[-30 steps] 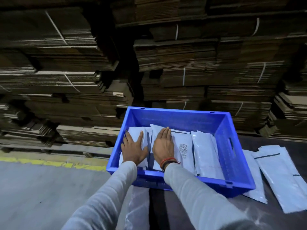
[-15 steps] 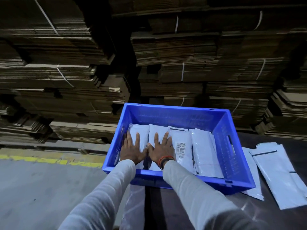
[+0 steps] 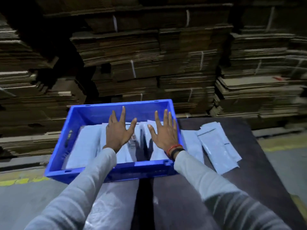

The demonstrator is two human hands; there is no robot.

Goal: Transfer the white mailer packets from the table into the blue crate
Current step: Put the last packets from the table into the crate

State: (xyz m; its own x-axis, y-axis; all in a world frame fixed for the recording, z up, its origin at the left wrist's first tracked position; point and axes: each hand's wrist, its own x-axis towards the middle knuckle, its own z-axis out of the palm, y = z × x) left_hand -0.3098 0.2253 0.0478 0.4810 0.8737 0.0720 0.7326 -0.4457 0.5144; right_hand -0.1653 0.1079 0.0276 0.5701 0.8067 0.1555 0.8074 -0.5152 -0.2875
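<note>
The blue crate (image 3: 79, 113) stands at the dark table's left end, with several white mailer packets (image 3: 86, 145) lying flat inside it. My left hand (image 3: 118, 131) is over the crate's middle, fingers spread, holding nothing. My right hand (image 3: 163, 132) hovers over the crate's right side, fingers spread too, with red and black bands at the wrist. More white mailer packets (image 3: 217, 146) lie on the table just right of the crate. Whether the palms touch the packets below I cannot tell; the frame is blurred.
Tall stacks of flattened cardboard (image 3: 149, 55) fill the background behind the crate. The dark table (image 3: 249, 188) stretches to the right and toward me. Clear plastic wrap (image 3: 108, 205) hangs at the table's near edge. Grey floor with a yellow line (image 3: 21, 180) lies to the left.
Both hands have lifted off the packets at the crate's left and spread apart, the right one moving toward the crate's right side. The view has swung, so the crate appears more central.
</note>
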